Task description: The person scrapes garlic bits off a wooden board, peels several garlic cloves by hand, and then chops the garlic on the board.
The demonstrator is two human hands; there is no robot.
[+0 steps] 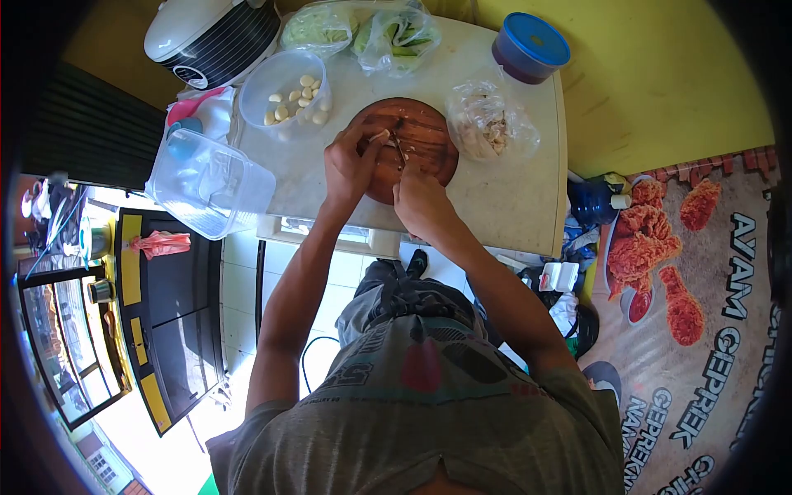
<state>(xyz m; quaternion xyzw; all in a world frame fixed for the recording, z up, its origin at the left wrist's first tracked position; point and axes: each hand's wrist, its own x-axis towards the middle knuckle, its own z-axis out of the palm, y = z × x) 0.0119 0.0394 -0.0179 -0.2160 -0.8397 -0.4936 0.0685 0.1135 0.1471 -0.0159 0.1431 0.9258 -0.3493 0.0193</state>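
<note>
A round wooden cutting board [431, 169] lies on the table in front of me. Over its left side, my left hand [351, 161] is closed, its fingertips pinching a small pale garlic clove [380, 137]. My right hand [421, 198] is wrapped round the handle of a small knife [399, 147], whose thin blade points away from me, close beside the clove. Small pale scraps lie on the board. Peeled garlic cloves [306, 92] sit in a clear round tub [257, 85] beyond my left hand. To the board's right rests a clear plastic bag [513, 124] with garlic-like pieces inside.
At the table's [511, 210] back are bagged green vegetables [400, 41] and a blue-lidded container [535, 45]. A rice cooker [219, 41] stands at the far left. An empty clear plastic box [210, 186] overhangs the left edge, near a pink utensil [190, 105].
</note>
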